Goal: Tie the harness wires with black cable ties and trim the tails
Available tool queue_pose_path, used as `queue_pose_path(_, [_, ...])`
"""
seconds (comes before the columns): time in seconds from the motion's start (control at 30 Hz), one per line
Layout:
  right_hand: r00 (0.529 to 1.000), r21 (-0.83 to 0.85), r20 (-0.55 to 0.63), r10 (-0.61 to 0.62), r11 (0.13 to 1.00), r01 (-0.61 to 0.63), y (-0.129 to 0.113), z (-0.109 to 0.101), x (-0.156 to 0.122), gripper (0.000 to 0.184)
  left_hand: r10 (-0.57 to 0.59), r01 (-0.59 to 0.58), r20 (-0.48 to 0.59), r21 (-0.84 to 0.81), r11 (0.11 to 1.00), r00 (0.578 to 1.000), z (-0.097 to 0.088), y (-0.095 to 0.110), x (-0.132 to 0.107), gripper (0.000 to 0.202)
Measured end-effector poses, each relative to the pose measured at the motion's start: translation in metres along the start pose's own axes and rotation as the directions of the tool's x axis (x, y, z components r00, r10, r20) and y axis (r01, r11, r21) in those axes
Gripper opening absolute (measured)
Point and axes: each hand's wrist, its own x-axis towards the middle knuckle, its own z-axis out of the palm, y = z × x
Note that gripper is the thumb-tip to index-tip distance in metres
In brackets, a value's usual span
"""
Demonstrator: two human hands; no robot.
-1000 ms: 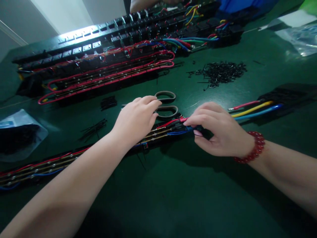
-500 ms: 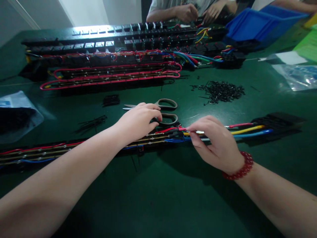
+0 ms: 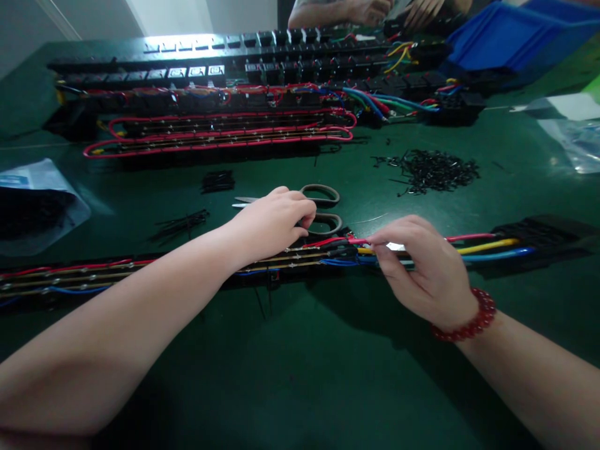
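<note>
My left hand point(image 3: 279, 222) reaches over a pair of scissors point(image 3: 328, 224), its fingers curled down around their middle, hiding the pivot. The dark handles stick out to the right and the blade tips to the left. Between thumb and index finger, my right hand point(image 3: 424, 269) pinches a red wire point(image 3: 359, 240). That wire belongs to a long black strip point(image 3: 300, 278) lying across the table in front of me, with metal bars and red and blue wires along it. Yellow and blue cables point(image 3: 497, 254) run on to a black end piece point(image 3: 548, 237).
Beyond lie more black strips point(image 3: 225, 69) and a red-looped wired assembly point(image 3: 225, 147). A pile of small black parts point(image 3: 435, 170), black cable ties point(image 3: 182, 224) and a plastic bag point(image 3: 42, 206) lie about. A blue bin point(image 3: 515, 40) stands far right; another person's hands point(image 3: 398, 9) work opposite.
My left fingers have curled in more tightly at the scissors, which have shifted slightly on the table. My right hand keeps its pinch on the red wire. The view has moved a little.
</note>
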Motion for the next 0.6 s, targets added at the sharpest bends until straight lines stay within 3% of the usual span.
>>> queue_pose_path(0.1, [1.000, 0.003, 0.000, 0.002, 1.000, -0.002, 0.000, 0.001, 0.000, 0.019, -0.033, 0.033, -0.072, 0.008, 0.999, 0.997, 0.001, 0.005, -0.002, 0.011])
queue_pose_path(0.2, [1.000, 0.006, 0.005, -0.001, 1.000, 0.001, 0.000, 0.001, 0.000, 0.019, -0.042, 0.044, -0.176, 0.006, 0.999, 0.983, 0.004, 0.008, -0.005, 0.040])
queue_pose_path(0.3, [1.000, 0.026, 0.021, 0.016, 1.000, -0.017, 0.000, -0.001, 0.000, 0.019, 0.033, -0.013, -0.294, 0.069, 0.998, 0.955, 0.009, 0.007, -0.007, 0.067])
queue_pose_path(0.37, [0.998, 0.066, 0.013, 0.068, 0.995, -0.068, -0.001, -0.003, 0.000, 0.019, 0.121, -0.066, -0.382, 0.154, 0.986, 0.916, 0.012, 0.006, -0.007, 0.067])
queue_pose_path(0.43, [0.991, 0.085, -0.014, 0.132, 0.988, -0.130, -0.004, -0.006, 0.000, 0.017, 0.245, -0.134, -0.467, 0.258, 0.957, 0.850, 0.012, 0.007, -0.009, 0.055])
queue_pose_path(0.5, [0.961, 0.208, -0.047, 0.272, 0.944, -0.257, -0.007, -0.008, -0.002, 0.014, 0.386, -0.185, -0.532, 0.392, 0.901, 0.754, 0.012, 0.011, -0.013, 0.043])
queue_pose_path(0.6, [0.867, 0.525, 0.065, 0.494, 0.721, -0.451, -0.012, -0.010, -0.005, 0.014, 0.598, -0.198, -0.533, 0.624, 0.756, 0.599, 0.011, 0.022, -0.021, 0.028])
